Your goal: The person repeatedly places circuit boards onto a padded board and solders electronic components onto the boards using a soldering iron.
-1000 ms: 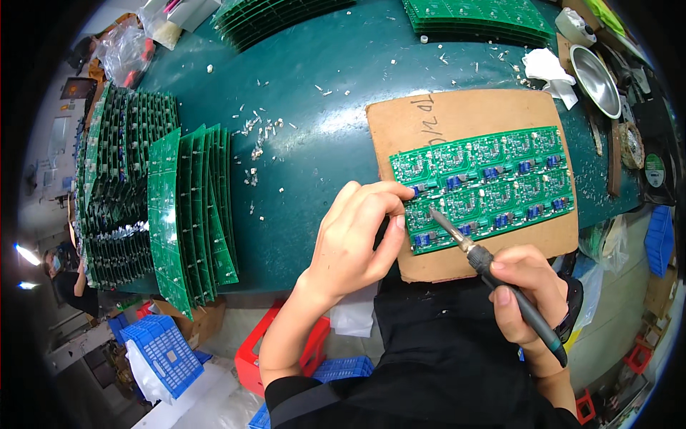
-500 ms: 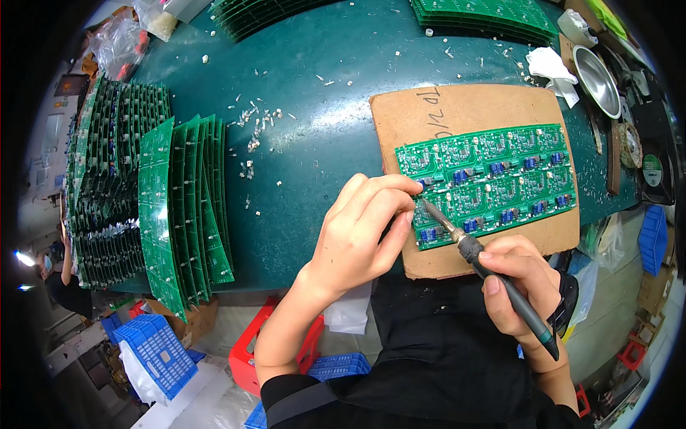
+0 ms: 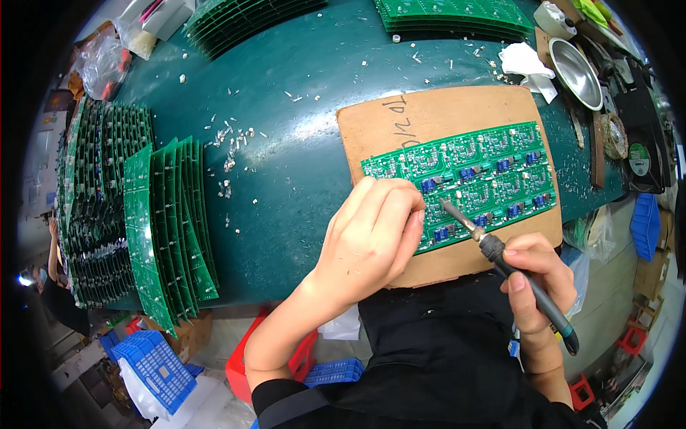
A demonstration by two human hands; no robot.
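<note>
At the left, green boards (image 3: 171, 229) are stood on edge on the tabletop (image 3: 279, 164). Clippings (image 3: 229, 164) are scattered beyond them. The left hand (image 3: 375, 229) is held over the left end of the circuit board (image 3: 493, 189), laid on brown cardboard (image 3: 368, 129); its fingertips are drawn together, but whether anything is pinched cannot be told. A soldering iron (image 3: 493, 248) is grasped in the right hand's (image 3: 541, 275) grip, its tip directed at the board.

PCB (image 3: 471, 180) on cardbd (image 3: 457, 107) on tbl (image 3: 286, 157), brd stack (image 3: 171, 229) at L, bowl (image 3: 576, 74) back R, wipe (image 3: 527, 64) beside bowl
</note>
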